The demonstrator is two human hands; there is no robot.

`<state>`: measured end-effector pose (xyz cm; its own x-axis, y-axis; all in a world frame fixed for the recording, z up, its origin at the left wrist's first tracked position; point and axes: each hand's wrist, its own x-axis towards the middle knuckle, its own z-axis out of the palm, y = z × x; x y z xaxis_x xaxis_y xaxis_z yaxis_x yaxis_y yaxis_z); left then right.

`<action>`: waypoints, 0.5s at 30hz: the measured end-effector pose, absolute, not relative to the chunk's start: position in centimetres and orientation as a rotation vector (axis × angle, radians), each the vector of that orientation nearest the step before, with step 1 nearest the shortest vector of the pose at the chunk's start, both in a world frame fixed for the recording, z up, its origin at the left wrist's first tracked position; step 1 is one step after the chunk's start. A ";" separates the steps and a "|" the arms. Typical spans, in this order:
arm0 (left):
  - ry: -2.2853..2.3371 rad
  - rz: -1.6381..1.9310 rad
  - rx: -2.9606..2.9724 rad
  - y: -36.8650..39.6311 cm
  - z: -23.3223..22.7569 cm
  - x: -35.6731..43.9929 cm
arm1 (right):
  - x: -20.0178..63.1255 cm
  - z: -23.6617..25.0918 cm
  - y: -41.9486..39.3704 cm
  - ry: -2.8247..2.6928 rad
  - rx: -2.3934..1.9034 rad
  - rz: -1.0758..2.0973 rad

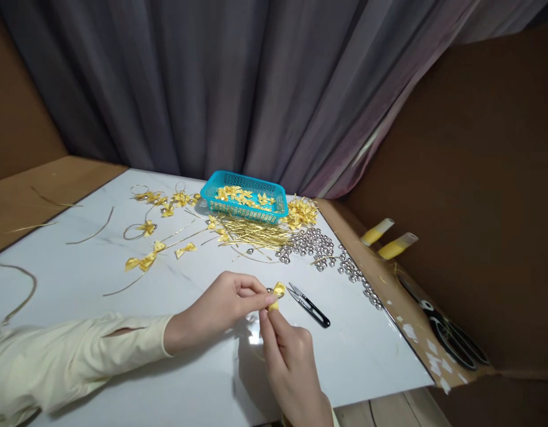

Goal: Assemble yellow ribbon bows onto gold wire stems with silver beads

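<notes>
A small yellow satin ribbon bow is pinched between my two hands above the white board. My left hand comes from the left, thumb and forefinger closed on the bow's left side. Just past those fingertips a bit of silver metal shows, partly hidden. From below, my right hand grips the bow's lower end between thumb and forefinger. Black-handled thread snips lie just right of the bow, blades pointing up and left. Farther back are loose yellow bows and gold wire ties.
A turquoise plastic basket with yellow bows stands at the back. Beside it are a bow pile and scattered silver beads. Two yellow-filled tubes and black scissors lie along the right edge. A grey curtain hangs behind.
</notes>
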<state>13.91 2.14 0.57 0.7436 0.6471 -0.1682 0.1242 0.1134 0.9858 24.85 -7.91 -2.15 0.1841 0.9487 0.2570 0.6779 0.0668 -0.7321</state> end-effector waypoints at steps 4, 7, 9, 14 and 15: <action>0.702 0.439 1.463 2.0 1.0 13.9 | 24.9 -2.1 -7.8 -1.536 -1.661 0.482; 0.705 0.437 1.484 1.9 1.0 13.9 | 24.9 -2.0 -7.7 -1.511 -1.646 0.518; 0.697 0.436 1.492 1.9 0.9 13.9 | 24.9 -1.9 -7.7 -1.500 -1.635 0.537; 0.724 0.462 1.526 2.0 1.1 13.8 | 25.5 -1.8 -7.7 -1.587 -1.620 0.402; 0.742 0.463 1.530 2.1 1.2 13.8 | 25.8 -1.8 -7.7 -1.601 -1.623 0.351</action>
